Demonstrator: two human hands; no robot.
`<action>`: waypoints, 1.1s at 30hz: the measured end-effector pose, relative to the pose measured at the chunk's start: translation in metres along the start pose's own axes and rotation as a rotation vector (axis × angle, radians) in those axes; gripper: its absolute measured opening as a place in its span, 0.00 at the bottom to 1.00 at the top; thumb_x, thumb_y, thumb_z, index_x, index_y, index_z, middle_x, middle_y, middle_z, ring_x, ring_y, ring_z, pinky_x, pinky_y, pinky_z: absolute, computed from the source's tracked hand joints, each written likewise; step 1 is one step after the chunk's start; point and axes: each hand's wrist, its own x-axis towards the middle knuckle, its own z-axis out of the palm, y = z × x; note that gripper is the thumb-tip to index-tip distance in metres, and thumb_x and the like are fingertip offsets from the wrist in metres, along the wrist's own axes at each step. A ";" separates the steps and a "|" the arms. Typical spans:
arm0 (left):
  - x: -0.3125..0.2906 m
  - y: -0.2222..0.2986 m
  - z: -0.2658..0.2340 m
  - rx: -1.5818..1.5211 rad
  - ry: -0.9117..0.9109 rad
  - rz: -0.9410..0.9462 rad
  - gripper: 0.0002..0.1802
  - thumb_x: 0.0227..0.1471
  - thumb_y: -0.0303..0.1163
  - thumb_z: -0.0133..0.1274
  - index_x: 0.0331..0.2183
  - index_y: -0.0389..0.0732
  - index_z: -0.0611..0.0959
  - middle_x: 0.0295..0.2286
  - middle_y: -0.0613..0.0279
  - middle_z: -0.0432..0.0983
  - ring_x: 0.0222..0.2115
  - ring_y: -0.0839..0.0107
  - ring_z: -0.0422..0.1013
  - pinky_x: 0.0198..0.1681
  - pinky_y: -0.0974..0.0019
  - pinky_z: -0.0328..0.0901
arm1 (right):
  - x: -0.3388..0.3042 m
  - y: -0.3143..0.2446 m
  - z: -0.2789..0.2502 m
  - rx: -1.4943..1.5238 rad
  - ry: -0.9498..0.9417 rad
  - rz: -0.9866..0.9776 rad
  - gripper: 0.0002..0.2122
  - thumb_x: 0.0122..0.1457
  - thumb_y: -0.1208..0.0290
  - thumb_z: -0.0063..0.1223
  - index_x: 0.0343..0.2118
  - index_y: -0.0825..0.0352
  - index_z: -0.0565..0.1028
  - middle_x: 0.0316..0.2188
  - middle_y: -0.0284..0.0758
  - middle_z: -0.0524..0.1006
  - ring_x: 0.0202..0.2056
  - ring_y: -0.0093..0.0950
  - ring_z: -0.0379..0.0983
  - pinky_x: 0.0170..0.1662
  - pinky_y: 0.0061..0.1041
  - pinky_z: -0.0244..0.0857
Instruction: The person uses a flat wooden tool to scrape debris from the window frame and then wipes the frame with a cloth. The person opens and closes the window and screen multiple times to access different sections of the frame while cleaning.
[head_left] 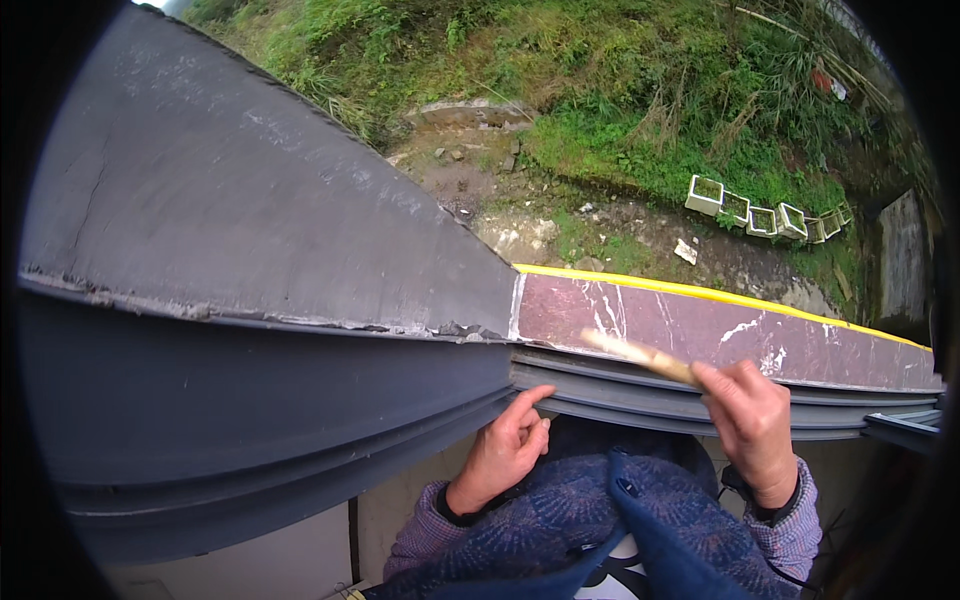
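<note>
My right hand (750,410) is closed around one end of a pale wooden stick (640,354). The stick points to the left and slightly upward over the reddish-brown sill (690,322), and its far end looks blurred. Close to the corner of the dark grey window frame (580,390), my left hand (510,447) rests with its index finger stretched out onto the track. Its other fingers are curled, and I see nothing held in them. White streaks and smears mark the sill's surface.
A yellow strip (740,298) runs along the sill's outer edge. To the left rises a dark grey wall panel (240,190) with a rough, crumbly lower edge. Far below outside lie grassy ground (600,110) and a row of white planter boxes (706,195).
</note>
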 end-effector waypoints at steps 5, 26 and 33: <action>0.000 -0.002 -0.002 -0.049 -0.059 -0.001 0.24 0.61 0.18 0.47 0.59 0.35 0.69 0.22 0.69 0.69 0.26 0.81 0.71 0.31 0.76 0.67 | 0.010 -0.003 -0.004 -0.052 -0.262 -0.105 0.20 0.46 0.79 0.57 0.46 0.64 0.79 0.27 0.35 0.73 0.27 0.32 0.75 0.26 0.32 0.69; 0.007 -0.016 -0.014 -0.066 -0.264 -0.012 0.27 0.61 0.17 0.46 0.61 0.36 0.68 0.26 0.68 0.71 0.28 0.83 0.70 0.33 0.78 0.65 | 0.063 0.001 0.028 0.142 -0.536 -0.093 0.11 0.54 0.74 0.56 0.41 0.66 0.75 0.24 0.39 0.73 0.23 0.41 0.76 0.24 0.37 0.69; 0.007 -0.015 -0.015 -0.032 -0.253 -0.026 0.26 0.61 0.17 0.47 0.60 0.37 0.69 0.25 0.68 0.73 0.26 0.83 0.69 0.33 0.77 0.65 | 0.042 -0.012 0.045 0.025 -0.465 -0.117 0.21 0.53 0.74 0.53 0.52 0.70 0.74 0.29 0.38 0.74 0.23 0.34 0.77 0.24 0.32 0.70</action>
